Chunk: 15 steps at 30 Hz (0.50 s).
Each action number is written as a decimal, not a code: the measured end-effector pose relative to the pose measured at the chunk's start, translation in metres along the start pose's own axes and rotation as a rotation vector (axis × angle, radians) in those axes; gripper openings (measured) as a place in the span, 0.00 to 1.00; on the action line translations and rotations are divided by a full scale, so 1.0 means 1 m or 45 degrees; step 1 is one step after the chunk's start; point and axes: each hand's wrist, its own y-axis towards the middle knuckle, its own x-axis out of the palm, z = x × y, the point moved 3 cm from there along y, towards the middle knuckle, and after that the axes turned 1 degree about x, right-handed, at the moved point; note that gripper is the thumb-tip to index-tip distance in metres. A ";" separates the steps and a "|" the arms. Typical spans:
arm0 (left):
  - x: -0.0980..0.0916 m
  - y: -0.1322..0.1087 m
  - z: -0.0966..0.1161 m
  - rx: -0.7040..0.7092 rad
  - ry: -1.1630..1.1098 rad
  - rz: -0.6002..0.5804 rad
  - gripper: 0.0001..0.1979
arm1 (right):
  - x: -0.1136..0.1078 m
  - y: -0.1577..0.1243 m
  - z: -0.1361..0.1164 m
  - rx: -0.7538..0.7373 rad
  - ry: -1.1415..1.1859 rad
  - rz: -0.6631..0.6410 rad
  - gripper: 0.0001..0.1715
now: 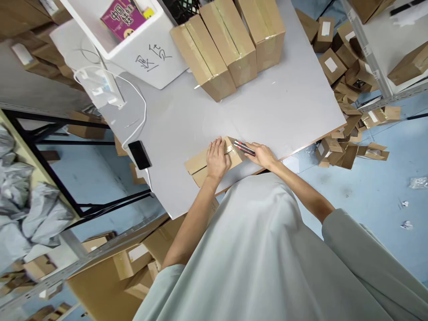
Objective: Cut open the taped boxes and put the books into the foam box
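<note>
A small cardboard box point(199, 167) lies near the front edge of the grey table point(284, 107), with a dark seam along its top. My left hand point(217, 157) rests flat on the box, fingers stretched forward across it. In my right hand point(261, 155) is a box cutter point(245, 148) with a dark and red handle. Its tip points left, at the right end of the box, by the tape there. Whether the blade touches the cardboard I cannot tell.
Three taped cartons point(227, 40) stand at the table's back, beside a white foam box point(143, 58) holding a purple packet point(122, 18). A phone point(139, 154) with a white cable lies at the left edge. Opened cartons point(346, 147) litter the floor at right.
</note>
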 end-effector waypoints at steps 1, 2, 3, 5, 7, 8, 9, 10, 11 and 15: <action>0.001 -0.001 0.000 -0.012 -0.010 0.014 0.38 | 0.000 0.000 0.001 -0.004 0.011 -0.002 0.32; 0.002 -0.001 0.001 -0.023 -0.016 0.028 0.37 | 0.001 -0.001 0.001 -0.004 0.026 0.003 0.32; 0.002 -0.002 0.001 -0.032 -0.021 0.038 0.37 | 0.003 -0.001 0.002 0.000 0.043 0.014 0.32; 0.003 -0.003 0.001 -0.044 -0.028 0.047 0.37 | 0.007 -0.001 0.003 0.013 0.082 0.044 0.31; 0.004 -0.004 0.001 -0.049 -0.035 0.046 0.37 | 0.012 -0.002 0.004 0.020 0.120 0.072 0.31; 0.003 -0.004 0.001 -0.049 -0.037 0.044 0.37 | 0.013 -0.003 0.005 0.019 0.134 0.081 0.30; 0.003 -0.005 0.001 -0.047 -0.038 0.044 0.37 | 0.014 -0.003 0.005 0.016 0.143 0.083 0.30; 0.003 -0.005 0.000 -0.045 -0.038 0.044 0.37 | 0.015 -0.003 0.005 0.012 0.149 0.082 0.30; 0.003 -0.006 0.000 -0.043 -0.036 0.048 0.37 | 0.014 -0.004 0.005 0.008 0.153 0.079 0.30; 0.004 -0.009 0.000 -0.026 -0.013 0.070 0.38 | 0.009 -0.002 0.006 0.022 0.160 0.101 0.30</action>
